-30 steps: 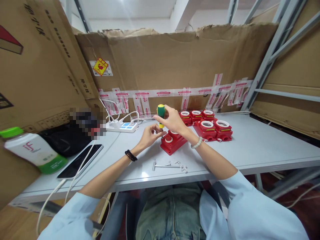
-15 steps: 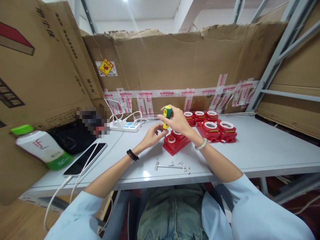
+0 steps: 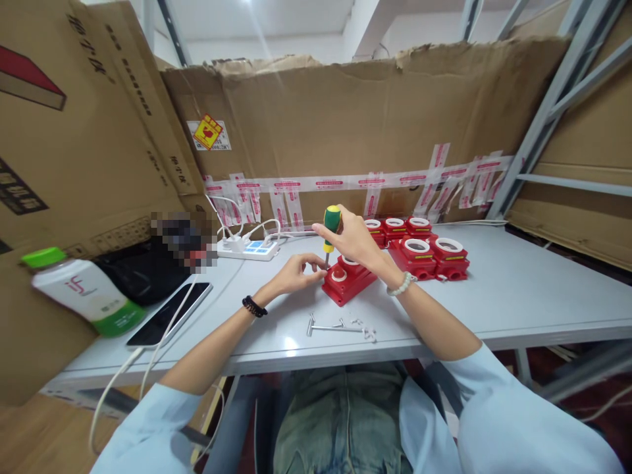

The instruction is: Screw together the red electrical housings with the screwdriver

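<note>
My right hand [image 3: 354, 238] is closed round a green and yellow screwdriver [image 3: 332, 220]. The screwdriver stands nearly upright, its metal shaft pointing down at the back left corner of a red housing [image 3: 342, 295]. This housing lies on the table and has a red dome in a white ring on top; my right hand covers part of its far end. At the same corner, my left hand [image 3: 296, 273] has its thumb and fingertips pinched close to the screwdriver's tip. Whatever lies between those fingertips is too small to make out.
Several red housings with white rings [image 3: 417, 246] stand at the back right. Nearer me lie a T-handled metal tool [image 3: 336, 328] and small screws. A power strip [image 3: 251, 249], phone [image 3: 170, 315] and bottle [image 3: 89, 293] are leftward. Cardboard [image 3: 316, 125] walls the table's back.
My left hand has shifted slightly left and lower. The screwdriver's handle shows more of its green side, and its shaft now shows above the housing's corner.
</note>
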Available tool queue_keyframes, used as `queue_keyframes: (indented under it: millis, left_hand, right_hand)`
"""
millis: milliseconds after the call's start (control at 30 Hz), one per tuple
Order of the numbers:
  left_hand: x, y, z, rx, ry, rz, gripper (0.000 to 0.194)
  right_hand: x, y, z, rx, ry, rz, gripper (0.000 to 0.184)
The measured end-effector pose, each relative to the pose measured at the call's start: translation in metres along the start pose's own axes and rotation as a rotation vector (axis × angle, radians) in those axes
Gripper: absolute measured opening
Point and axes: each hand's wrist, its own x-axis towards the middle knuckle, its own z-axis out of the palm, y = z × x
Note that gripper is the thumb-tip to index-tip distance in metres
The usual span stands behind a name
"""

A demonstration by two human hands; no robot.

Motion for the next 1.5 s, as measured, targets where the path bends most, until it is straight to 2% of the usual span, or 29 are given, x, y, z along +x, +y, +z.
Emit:
queue_keyframes:
  millis: [133, 333, 467, 567, 700, 800, 1067, 1167, 1300, 1400, 1500]
  left_hand:
    - [-0.001, -0.003, -0.003, 0.035, -0.038, 0.021, 0.022]
    - [0.001, -0.007, 0.0, 0.025, -0.047, 0.015, 0.027]
    - [0.002, -0.008, 0.002, 0.023, -0.062, 0.009, 0.03]
    - [0.002, -0.005, 0.001, 0.008, -0.011, 0.023, 0.031]
    - [0.0, 0.003, -0.003, -0.012, 0.1, 0.064, 0.025]
    - [-0.003, 0.008, -0.003, 0.011, 0.118, 0.061, 0.022]
    - [-0.004, 0.012, 0.003, 0.063, 0.126, 0.047, 0.019]
    - [-0.006, 0.014, -0.006, 0.051, 0.188, 0.032, 0.019]
    - [-0.02, 0.011, -0.031, 0.057, 0.28, -0.054, 0.018]
    - [-0.04, -0.003, -0.051, 0.169, 0.207, -0.127, 0.019]
    - [-0.057, -0.026, -0.065, 0.284, 0.131, -0.213, 0.019]
  right_hand:
    - [0.0, 0.0, -0.001, -0.031, -0.041, 0.044, 0.038]
    - [0.0, -0.002, -0.004, 0.032, -0.044, 0.015, 0.029]
    - [0.0, -0.003, -0.006, 0.1, -0.065, -0.019, 0.031]
    - [0.0, -0.004, -0.01, 0.148, -0.039, -0.035, 0.033]
    - [0.002, -0.007, -0.018, 0.257, 0.082, -0.047, 0.035]
    - [0.003, -0.007, -0.02, 0.286, 0.146, -0.048, 0.035]
    - [0.002, -0.002, -0.02, 0.268, 0.133, -0.02, 0.035]
    - [0.002, -0.001, -0.023, 0.296, 0.159, -0.031, 0.038]
    - [0.003, 0.003, -0.031, 0.301, 0.235, -0.035, 0.039]
    - [0.002, 0.01, -0.036, 0.285, 0.276, -0.049, 0.04]
    - [0.002, 0.017, -0.039, 0.263, 0.295, -0.064, 0.04]
